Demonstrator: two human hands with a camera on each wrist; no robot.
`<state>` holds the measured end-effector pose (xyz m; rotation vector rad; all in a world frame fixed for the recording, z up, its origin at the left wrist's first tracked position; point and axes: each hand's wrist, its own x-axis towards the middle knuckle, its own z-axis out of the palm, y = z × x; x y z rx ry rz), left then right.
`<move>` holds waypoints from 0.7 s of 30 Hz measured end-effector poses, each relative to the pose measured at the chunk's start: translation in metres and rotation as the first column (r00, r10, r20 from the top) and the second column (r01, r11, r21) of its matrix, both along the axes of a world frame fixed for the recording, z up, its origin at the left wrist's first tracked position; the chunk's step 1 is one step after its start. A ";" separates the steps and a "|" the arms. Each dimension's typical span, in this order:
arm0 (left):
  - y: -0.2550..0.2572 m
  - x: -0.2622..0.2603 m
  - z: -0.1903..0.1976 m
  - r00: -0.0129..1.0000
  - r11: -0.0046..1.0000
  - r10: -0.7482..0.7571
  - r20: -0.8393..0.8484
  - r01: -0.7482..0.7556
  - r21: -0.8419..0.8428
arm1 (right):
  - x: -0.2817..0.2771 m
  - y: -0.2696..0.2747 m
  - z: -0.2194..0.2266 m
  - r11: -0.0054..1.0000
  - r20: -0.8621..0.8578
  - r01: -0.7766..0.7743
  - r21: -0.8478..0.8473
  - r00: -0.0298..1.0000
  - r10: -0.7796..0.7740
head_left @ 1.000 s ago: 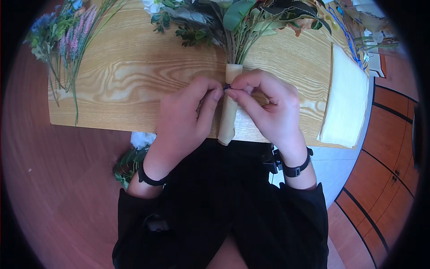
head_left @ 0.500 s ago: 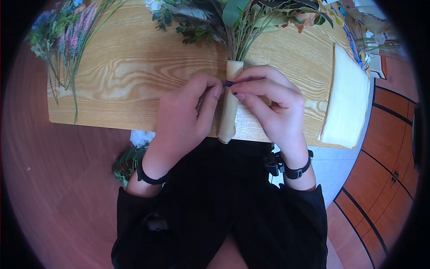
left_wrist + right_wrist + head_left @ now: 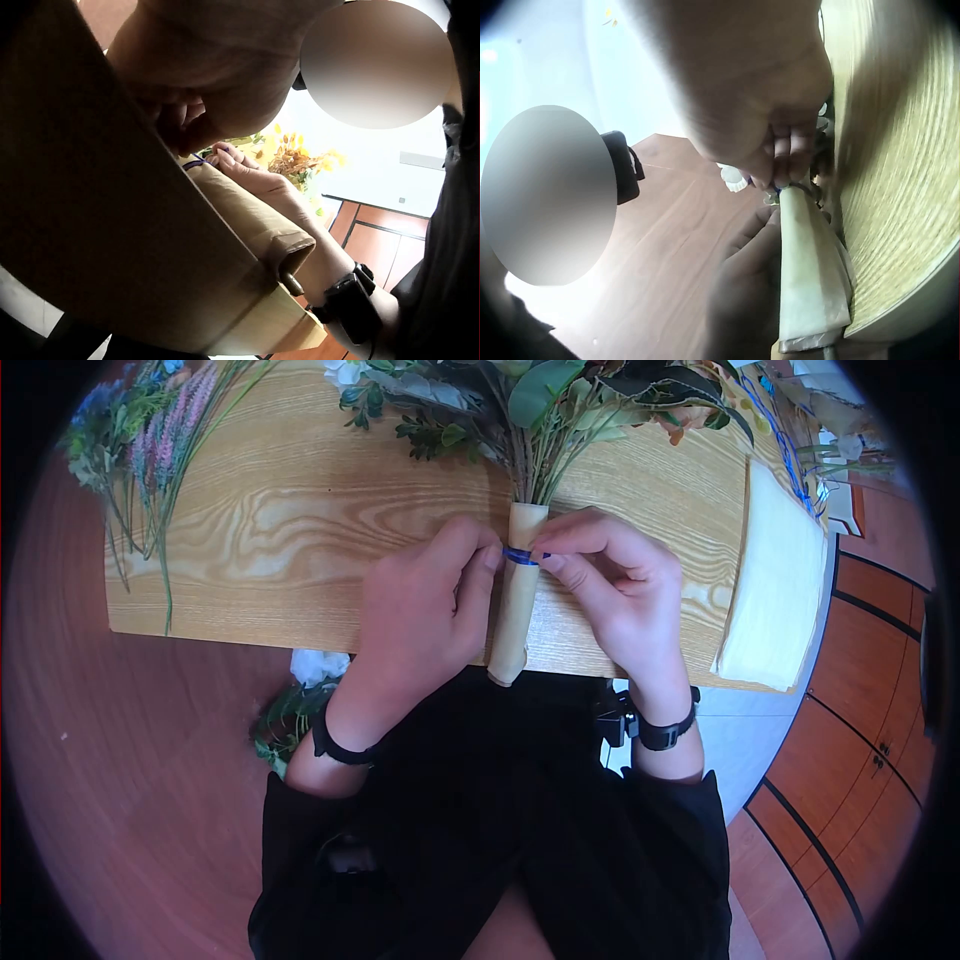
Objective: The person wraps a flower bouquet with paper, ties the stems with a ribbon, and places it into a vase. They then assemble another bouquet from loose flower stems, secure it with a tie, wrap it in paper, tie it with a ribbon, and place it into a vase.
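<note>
Over the bench [image 3: 280,560], the blue tie [image 3: 519,557] around the paper-wrapped handle [image 3: 514,610] is pinched by the left hand's [image 3: 420,600] and right hand's [image 3: 637,595] fingers, and could be slackened by uneven pulling.

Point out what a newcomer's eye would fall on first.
Probably the leafy bouquet at the table's far middle, its stems running into a cream paper wrap. Next, the vivid blue tie around that wrap, with the left hand and right hand pinching at either side. Then perhaps the pink flower spikes at far left and the pale sheets at right.
</note>
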<state>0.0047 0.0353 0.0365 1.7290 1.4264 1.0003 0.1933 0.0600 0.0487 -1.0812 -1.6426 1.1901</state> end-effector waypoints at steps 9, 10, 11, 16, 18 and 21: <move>0.001 -0.004 0.010 0.998 0.986 -0.051 -0.033 0.045 -0.158 | 0.001 -0.004 -0.005 0.993 -0.111 0.035 -0.116 0.993 -0.048; 0.003 -0.008 0.009 0.995 0.975 -0.100 0.021 0.102 -0.197 | 0.002 -0.005 -0.007 0.995 -0.101 0.039 -0.088 0.994 -0.047; 0.004 -0.011 0.008 0.987 0.960 -0.143 0.075 0.157 -0.232 | 0.002 -0.005 -0.008 0.998 -0.094 0.039 -0.058 0.995 -0.045; -0.002 -0.008 0.008 0.979 0.968 -0.012 0.203 0.062 -0.241 | 0.008 -0.009 -0.001 0.948 -0.283 0.112 -0.299 0.938 -0.201; -0.004 -0.007 0.005 0.978 0.978 0.023 0.208 0.021 -0.208 | 0.012 -0.008 -0.001 0.898 -0.214 0.142 -0.417 0.945 -0.249; -0.012 -0.005 0.008 0.988 0.975 0.037 0.148 -0.003 -0.222 | 0.013 -0.005 0.005 0.865 -0.177 0.098 -0.492 0.962 -0.210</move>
